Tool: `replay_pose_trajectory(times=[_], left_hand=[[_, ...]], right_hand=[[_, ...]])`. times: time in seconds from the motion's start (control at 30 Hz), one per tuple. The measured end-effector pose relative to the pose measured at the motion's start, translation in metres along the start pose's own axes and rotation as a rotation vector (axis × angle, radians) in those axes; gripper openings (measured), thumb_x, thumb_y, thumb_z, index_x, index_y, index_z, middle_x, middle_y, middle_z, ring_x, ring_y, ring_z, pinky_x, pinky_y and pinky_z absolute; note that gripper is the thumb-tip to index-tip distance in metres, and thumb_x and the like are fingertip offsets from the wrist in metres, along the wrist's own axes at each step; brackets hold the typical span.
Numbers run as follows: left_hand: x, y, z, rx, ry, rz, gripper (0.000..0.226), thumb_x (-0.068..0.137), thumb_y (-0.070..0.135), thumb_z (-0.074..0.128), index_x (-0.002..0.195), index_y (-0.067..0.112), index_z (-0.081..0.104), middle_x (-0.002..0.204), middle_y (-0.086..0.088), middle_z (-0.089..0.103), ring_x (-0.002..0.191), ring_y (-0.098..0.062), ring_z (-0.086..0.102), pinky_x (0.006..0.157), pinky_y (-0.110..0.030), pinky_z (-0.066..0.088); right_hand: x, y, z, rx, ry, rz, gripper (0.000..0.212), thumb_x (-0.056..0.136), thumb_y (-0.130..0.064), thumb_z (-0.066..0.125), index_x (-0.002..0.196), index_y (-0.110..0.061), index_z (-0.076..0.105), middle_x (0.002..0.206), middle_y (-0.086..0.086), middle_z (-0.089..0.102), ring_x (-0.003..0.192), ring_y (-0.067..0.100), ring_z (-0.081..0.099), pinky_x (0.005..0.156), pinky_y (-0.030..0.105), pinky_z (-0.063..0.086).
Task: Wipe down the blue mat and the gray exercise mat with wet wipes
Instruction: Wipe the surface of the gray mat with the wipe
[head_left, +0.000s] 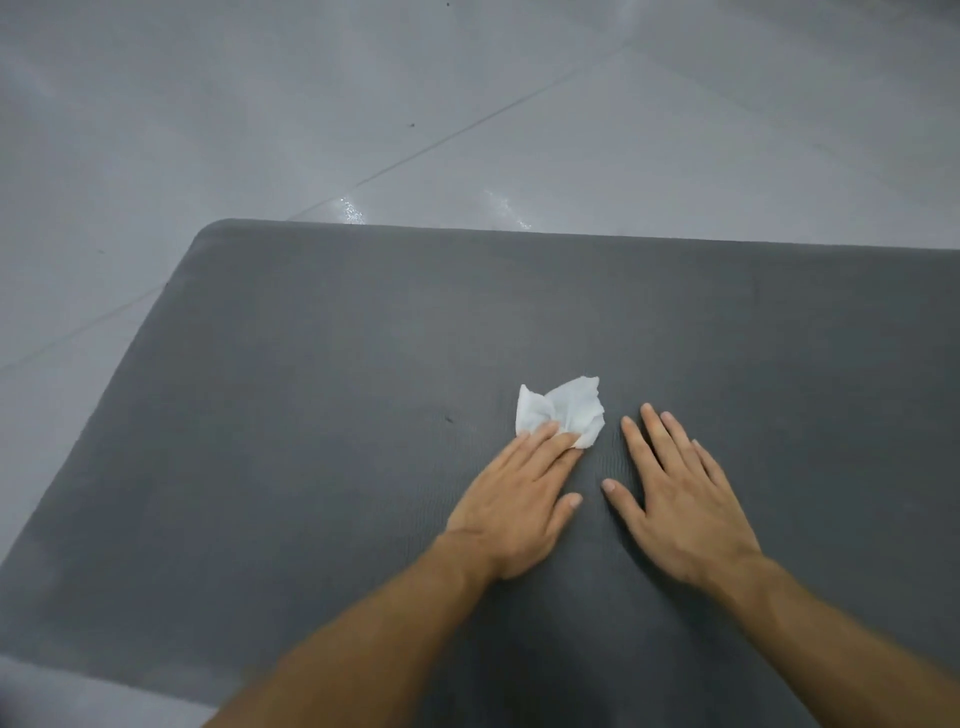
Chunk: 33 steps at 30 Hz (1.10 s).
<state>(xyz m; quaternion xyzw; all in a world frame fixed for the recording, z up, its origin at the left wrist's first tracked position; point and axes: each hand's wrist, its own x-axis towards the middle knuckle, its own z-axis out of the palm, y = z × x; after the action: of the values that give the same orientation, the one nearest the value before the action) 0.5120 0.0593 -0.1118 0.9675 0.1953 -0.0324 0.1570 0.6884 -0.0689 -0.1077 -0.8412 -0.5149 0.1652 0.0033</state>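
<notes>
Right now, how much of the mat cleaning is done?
In hand: the left hand presses a wet wipe onto the gray exercise mat; the right hand lies flat beside it. Done: no wiped area can be told apart. Left: possibly much of this mat; the blue mat is out of view.

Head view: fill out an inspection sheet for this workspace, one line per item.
Surface: gray mat lies flat on the floor, one rounded far corner in view.
Job's things: crumpled white wipe on the mat; blue mat not in view.
Clutter: one dark speck on the mat, left of the wipe.
Grippers: left hand flat, fingertips pressing the wipe's near edge; right hand flat on the mat, fingers spread, apart from the wipe.
Cables: nothing seen.
Surroundings: the floor is gray tile, with glints beside the mat's far edge.
</notes>
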Motion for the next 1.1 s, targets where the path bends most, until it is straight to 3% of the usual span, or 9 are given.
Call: replay_pose_trajectory(times=[0.2, 0.4, 0.53, 0.67, 0.8, 0.93, 1.1], left_hand=[[-0.03, -0.075, -0.01, 0.095, 0.134, -0.218, 0.06, 0.106, 0.041, 0.033, 0.148, 0.003, 0.051, 0.155, -0.013, 0.049, 0.147, -0.028, 0.042, 0.124, -0.038, 0.024], [-0.053, -0.13, -0.034, 0.095, 0.17, -0.446, 0.068, 0.104, 0.048, 0.026, 0.15, 0.002, 0.046, 0.154, -0.015, 0.045, 0.145, -0.033, 0.042, 0.123, -0.046, 0.031], [-0.046, -0.093, -0.017, 0.032, 0.144, -0.16, 0.068, 0.104, 0.048, 0.038, 0.154, 0.003, 0.042, 0.159, -0.015, 0.042, 0.15, -0.027, 0.034, 0.126, -0.037, 0.02], [-0.039, -0.027, 0.006, -0.067, 0.084, 0.035, 0.069, 0.105, 0.053, 0.035, 0.157, 0.008, 0.039, 0.161, -0.013, 0.04, 0.153, -0.027, 0.032, 0.126, -0.044, 0.023], [-0.038, 0.025, 0.015, -0.028, -0.025, 0.283, 0.066, 0.107, 0.052, 0.033, 0.157, 0.008, 0.038, 0.164, -0.01, 0.037, 0.157, -0.02, 0.02, 0.13, -0.036, 0.009], [-0.044, -0.01, 0.014, 0.043, 0.001, 0.258, 0.061, 0.108, 0.047, 0.032, 0.157, 0.012, 0.04, 0.163, -0.008, 0.04, 0.155, -0.02, 0.028, 0.127, -0.037, 0.023], [-0.071, -0.097, -0.015, 0.097, 0.097, -0.069, 0.063, 0.109, 0.048, 0.023, 0.15, 0.009, 0.051, 0.153, -0.015, 0.051, 0.144, -0.029, 0.047, 0.123, -0.032, 0.024]], right_hand=[[-0.01, 0.008, -0.002, -0.013, -0.021, 0.005, 0.085, 0.09, -0.067, -0.006, 0.165, -0.027, -0.005, 0.173, -0.005, -0.014, 0.159, 0.014, -0.016, 0.128, 0.035, -0.004], [-0.01, 0.006, 0.001, 0.001, -0.038, 0.022, 0.084, 0.089, -0.066, -0.01, 0.164, -0.027, -0.013, 0.171, -0.004, -0.021, 0.157, 0.015, -0.022, 0.128, 0.036, -0.008], [-0.008, 0.005, 0.004, 0.0, -0.047, 0.017, 0.084, 0.088, -0.065, -0.011, 0.163, -0.027, -0.015, 0.17, -0.004, -0.024, 0.156, 0.015, -0.024, 0.126, 0.036, -0.011], [-0.008, 0.013, 0.002, 0.05, -0.044, -0.01, 0.083, 0.088, -0.06, -0.007, 0.165, -0.03, -0.007, 0.171, -0.009, -0.018, 0.155, 0.008, -0.022, 0.123, 0.031, -0.013], [-0.008, 0.024, 0.0, 0.06, -0.032, -0.045, 0.076, 0.093, -0.056, -0.001, 0.166, -0.033, 0.002, 0.172, -0.013, -0.012, 0.156, 0.004, -0.017, 0.125, 0.03, -0.003], [-0.009, 0.023, -0.001, 0.045, -0.018, -0.039, 0.064, 0.105, -0.049, 0.012, 0.166, -0.032, 0.001, 0.173, -0.011, -0.011, 0.158, 0.007, -0.013, 0.126, 0.031, 0.0], [-0.009, 0.019, 0.0, 0.027, -0.019, -0.034, 0.064, 0.11, -0.043, 0.023, 0.166, -0.028, -0.004, 0.172, -0.008, -0.015, 0.158, 0.011, -0.017, 0.125, 0.032, -0.007]])
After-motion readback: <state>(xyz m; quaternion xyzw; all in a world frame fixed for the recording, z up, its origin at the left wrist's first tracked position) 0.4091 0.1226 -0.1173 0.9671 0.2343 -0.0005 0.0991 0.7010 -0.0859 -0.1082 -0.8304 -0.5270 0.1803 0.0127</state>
